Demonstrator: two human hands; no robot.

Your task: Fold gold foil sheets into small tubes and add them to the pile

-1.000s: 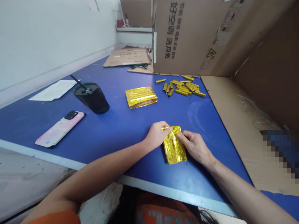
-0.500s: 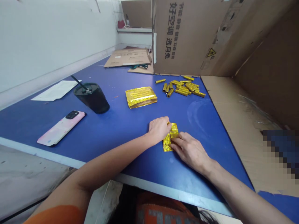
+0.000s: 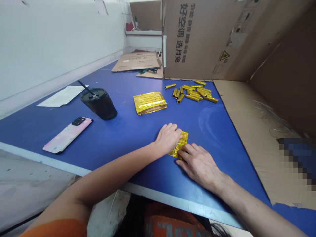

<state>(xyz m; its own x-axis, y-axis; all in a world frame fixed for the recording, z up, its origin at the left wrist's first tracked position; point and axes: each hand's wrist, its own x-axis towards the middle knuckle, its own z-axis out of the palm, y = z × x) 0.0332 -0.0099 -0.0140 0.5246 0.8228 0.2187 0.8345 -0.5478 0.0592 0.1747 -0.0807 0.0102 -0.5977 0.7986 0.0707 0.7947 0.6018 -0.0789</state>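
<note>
Likely yet to do: flat gold stack [image 3: 150, 102]. Nearer than the stack, rightward: left hand [image 3: 168, 140], fingers bunched over a gold sheet [image 3: 182, 142], seemingly mid-fold on the tabletop [image 3: 130, 133]; right hand [image 3: 201, 163], fingers narrow at its near edge; grip unclear in both. Right of the stack: gold tubes [image 3: 192, 97], seemingly done.

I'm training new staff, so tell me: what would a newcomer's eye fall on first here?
Probably the shiny gold: a foil piece under the left hand and right hand on the blue table, a gold stack farther back, and small gold pieces beside the cardboard. Next, toward the left, a dark cup and a pinkish phone.
</note>
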